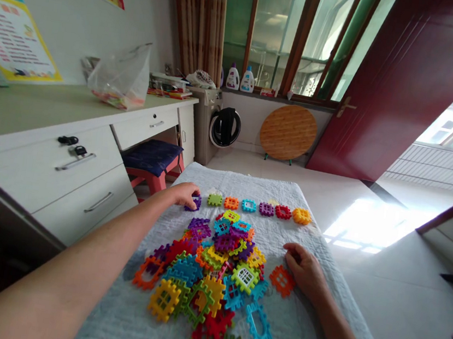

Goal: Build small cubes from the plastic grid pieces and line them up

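At the left end of a row of plastic building tiles, my left hand (185, 193) has its fingers closed on a purple interlocking tile (194, 204). The row continues rightward with a green tile (215, 200), an orange tile (231, 203), a blue tile (249, 205), a purple tile (266, 209), a red tile (283, 212) and a yellow tile (301, 216). My right hand (304, 264) rests on the cloth with loosely bent fingers and nothing in them, beside an orange-red window tile (282, 281). Between my arms spreads a heap of mixed tiles (216, 256).
A pale blue cloth (316, 312) covers the table. To the left stand a white desk (52, 109) with a plastic bag (122, 79) on it, and a red stool (159, 178). Beyond are a washing machine (206, 123), a round wooden board (289, 132) and a dark red door (385, 84).
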`<state>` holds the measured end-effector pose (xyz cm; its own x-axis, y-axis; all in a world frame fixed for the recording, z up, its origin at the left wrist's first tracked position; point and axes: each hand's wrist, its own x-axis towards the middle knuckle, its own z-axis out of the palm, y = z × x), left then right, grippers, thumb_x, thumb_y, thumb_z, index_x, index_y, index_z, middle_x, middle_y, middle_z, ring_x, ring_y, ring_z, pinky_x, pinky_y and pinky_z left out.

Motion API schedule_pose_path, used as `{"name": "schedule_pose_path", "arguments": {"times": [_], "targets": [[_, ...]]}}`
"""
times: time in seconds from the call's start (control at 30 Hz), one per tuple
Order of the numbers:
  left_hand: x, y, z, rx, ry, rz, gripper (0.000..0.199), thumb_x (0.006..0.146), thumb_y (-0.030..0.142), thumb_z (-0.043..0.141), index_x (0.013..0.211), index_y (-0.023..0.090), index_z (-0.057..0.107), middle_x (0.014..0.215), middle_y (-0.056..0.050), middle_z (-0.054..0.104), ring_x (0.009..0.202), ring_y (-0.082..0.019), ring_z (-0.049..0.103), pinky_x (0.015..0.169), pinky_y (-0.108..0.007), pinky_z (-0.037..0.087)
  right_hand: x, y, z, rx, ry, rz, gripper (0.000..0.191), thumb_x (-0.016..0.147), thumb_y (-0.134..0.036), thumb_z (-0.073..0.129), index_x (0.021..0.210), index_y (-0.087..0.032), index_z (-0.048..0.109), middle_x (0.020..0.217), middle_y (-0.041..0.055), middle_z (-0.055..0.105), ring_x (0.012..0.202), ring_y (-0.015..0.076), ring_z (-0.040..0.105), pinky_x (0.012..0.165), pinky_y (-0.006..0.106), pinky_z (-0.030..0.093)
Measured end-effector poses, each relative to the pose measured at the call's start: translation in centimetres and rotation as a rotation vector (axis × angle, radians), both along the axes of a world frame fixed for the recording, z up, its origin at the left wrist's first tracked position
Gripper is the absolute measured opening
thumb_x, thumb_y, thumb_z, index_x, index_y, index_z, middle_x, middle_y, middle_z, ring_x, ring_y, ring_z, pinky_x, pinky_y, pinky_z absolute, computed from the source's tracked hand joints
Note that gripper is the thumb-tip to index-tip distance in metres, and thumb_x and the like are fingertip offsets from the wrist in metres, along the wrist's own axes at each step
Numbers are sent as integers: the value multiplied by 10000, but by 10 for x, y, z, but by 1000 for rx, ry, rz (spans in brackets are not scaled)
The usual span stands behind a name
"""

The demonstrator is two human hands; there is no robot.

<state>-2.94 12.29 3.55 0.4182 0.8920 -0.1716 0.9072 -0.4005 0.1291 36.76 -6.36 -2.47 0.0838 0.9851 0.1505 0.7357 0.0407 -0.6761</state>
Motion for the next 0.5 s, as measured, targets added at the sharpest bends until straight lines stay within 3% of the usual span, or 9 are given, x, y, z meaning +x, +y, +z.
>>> {"name": "schedule_pose_path", "arguments": {"times": [0.2,0.5], "targets": [[1,-13,-3,-17,49,-7,481,510,315,739,976,205,701,1021,-59,684,930,-254,609,760,-274,452,0,-1,1,0,-8,2,340,778,-366,462,979,-177,660,762,31,665,697,188,602,682,314,460],[8,-2,3,-55,67,-69,362,486,274,728,845,225,731,831,-28,714,810,-237,628,684,-268,445,0,-2,-1,-11,-9,3,322,798,-363,451,988,-193,647,817,37,679,732,194,609,700,321,463]]}}
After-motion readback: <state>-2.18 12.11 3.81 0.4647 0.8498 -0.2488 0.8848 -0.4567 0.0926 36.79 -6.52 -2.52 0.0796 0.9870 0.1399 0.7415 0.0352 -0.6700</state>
